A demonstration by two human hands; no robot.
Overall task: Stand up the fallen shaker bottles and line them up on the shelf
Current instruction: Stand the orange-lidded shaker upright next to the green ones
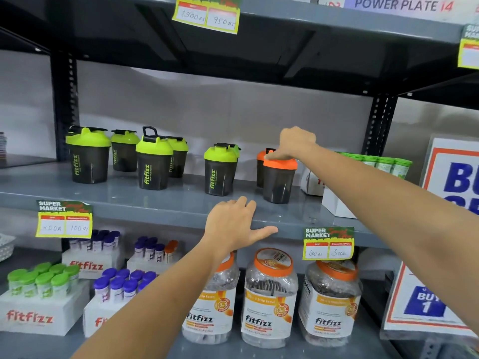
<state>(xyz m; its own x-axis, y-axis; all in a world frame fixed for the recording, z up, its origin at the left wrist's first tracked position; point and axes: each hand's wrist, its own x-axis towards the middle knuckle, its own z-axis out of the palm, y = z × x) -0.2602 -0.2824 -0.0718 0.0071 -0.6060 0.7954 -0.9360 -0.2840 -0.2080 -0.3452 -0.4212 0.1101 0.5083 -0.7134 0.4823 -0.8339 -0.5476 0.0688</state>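
Several dark shaker bottles stand upright on the grey middle shelf [160, 203]. Those with green lids include one at far left [88, 158], one with a raised loop [153, 164] and one nearer the middle [220, 172]. An orange-lidded shaker [278, 181] stands at the right, with a second orange-lidded one [260, 167] partly hidden behind it. My right hand [295, 143] grips the front orange lid from above. My left hand [234, 224] rests flat on the shelf's front edge, fingers spread, holding nothing.
A white box [334, 206] and green-capped tubes [381, 163] crowd the shelf's right end. Price tags [63, 220] [328, 243] hang from the front edge. Below stand Fitfizz jars [268, 299] and boxes of tubes [39, 301]. A sign [451, 193] leans at the right. The upper shelf overhangs.
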